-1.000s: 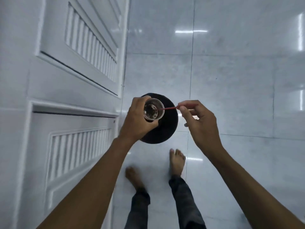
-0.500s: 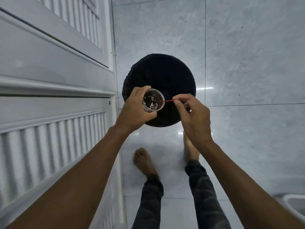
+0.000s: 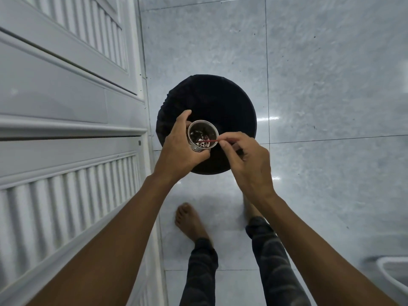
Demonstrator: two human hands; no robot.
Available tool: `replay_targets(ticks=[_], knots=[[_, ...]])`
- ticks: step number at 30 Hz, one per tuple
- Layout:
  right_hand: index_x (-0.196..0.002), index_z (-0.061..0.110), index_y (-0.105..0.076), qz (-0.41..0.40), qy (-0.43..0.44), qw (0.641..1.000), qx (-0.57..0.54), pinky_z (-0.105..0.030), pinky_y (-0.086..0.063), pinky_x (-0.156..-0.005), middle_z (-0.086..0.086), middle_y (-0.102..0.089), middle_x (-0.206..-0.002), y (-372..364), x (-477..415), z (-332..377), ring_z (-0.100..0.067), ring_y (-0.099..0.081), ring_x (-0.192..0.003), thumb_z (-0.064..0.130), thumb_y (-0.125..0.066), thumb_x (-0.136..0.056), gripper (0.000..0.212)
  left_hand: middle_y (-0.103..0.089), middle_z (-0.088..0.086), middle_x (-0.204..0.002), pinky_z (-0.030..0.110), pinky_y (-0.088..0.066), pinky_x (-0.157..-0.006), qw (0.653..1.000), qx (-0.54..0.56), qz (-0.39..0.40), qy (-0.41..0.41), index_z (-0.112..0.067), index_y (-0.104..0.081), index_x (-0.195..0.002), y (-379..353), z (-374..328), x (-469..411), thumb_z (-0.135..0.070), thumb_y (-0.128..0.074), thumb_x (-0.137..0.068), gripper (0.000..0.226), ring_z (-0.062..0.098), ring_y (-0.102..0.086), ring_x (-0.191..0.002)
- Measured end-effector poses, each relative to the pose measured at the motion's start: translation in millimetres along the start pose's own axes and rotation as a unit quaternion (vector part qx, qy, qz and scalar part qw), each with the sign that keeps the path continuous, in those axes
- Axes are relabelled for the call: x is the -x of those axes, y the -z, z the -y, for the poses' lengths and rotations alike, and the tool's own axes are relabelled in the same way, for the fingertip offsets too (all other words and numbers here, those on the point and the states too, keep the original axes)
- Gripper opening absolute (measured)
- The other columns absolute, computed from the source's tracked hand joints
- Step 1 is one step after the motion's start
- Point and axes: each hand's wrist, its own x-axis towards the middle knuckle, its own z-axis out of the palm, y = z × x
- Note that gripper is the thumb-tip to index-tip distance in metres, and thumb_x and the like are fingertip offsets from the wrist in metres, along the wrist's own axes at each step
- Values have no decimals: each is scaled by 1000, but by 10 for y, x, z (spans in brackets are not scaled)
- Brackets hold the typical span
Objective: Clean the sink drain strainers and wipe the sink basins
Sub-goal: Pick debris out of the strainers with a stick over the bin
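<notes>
A small metal drain strainer [image 3: 202, 136], cup-shaped with a perforated wall and dark debris inside, is gripped by my left hand [image 3: 178, 149] over a black-lined round bin [image 3: 220, 102]. Pinched in my right hand [image 3: 247, 160] is a thin red stick [image 3: 212, 140], whose tip reaches over the rim into the strainer. Both hands hover above the near half of the bin.
White louvred cabinet doors [image 3: 66, 107] fill the left side. Glossy grey floor tiles [image 3: 331, 85] spread to the right. My bare feet [image 3: 189, 219] stand just behind the bin. A white basin edge [image 3: 390, 274] shows at the bottom right corner.
The view has tilted down and closer, so the bin now looks larger and sits under my hands. The stick's tip has gone deeper into the strainer.
</notes>
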Motion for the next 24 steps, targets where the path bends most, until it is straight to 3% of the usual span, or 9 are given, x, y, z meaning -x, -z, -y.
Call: replay_targets(ticks=[2,5,9,13,16,19,24], knots=[[-115,20,-73,-18,-16,1000,3,-16,-57,-83,7,-74,-109,10,-25,-9,-8,-67,-94,26,-64,-100,18,-49,-19,-126,-3,-40,-82,1000,0,-4,2,-32,-26,-156,-10,-8,3,-38,-89,-73,104,-9,-54,-108],[-113,20,-73,-54,-21,998,-26,-11,-54,-80,9,-74,-107,48,-88,-8,-5,-66,-91,26,-63,-101,17,-49,-17,-127,4,-39,-86,1000,-4,-9,7,-29,-27,-156,-34,10,5,-37,-90,-73,103,4,-55,-112],[-117,21,-73,-9,1,1000,-8,-21,-58,-83,8,-73,-111,-63,-17,43,-8,-65,-96,28,-63,-101,21,-55,-8,-135,17,-44,-95,1000,-11,-8,16,-26,-28,-156,-50,11,-12,-39,-90,-76,102,11,-55,-120],[-117,19,-73,-48,-44,998,-14,-34,-60,-85,5,-74,-111,-68,-63,14,-13,-67,-98,28,-60,-102,22,-56,0,-138,34,-53,-102,999,-39,-22,20,-24,-30,-154,-51,-20,-10,-38,-90,-74,101,23,-57,-125],[-118,21,-72,-29,-22,999,-15,-29,-60,-85,7,-73,-112,-70,5,26,-10,-67,-98,30,-61,-101,22,-55,2,-140,43,-54,-105,998,-47,-20,26,-24,-30,-153,-53,-24,-15,-39,-91,-74,101,26,-56,-127],[-119,21,-72,1,-16,1000,11,-26,-59,-86,5,-73,-113,-96,106,11,-9,-66,-99,31,-60,-101,23,-55,4,-140,36,-52,-103,998,-53,-19,25,-23,-30,-152,-59,-8,-15,-42,-91,-74,100,26,-57,-128],[-115,22,-73,-48,-45,998,-8,-25,-60,-82,7,-73,-111,-18,48,-63,-10,-67,-96,29,-61,-101,20,-59,4,-133,13,-43,-87,998,-46,-18,30,-21,-34,-146,-47,48,50,-35,-91,-71,96,14,-57,-113]])
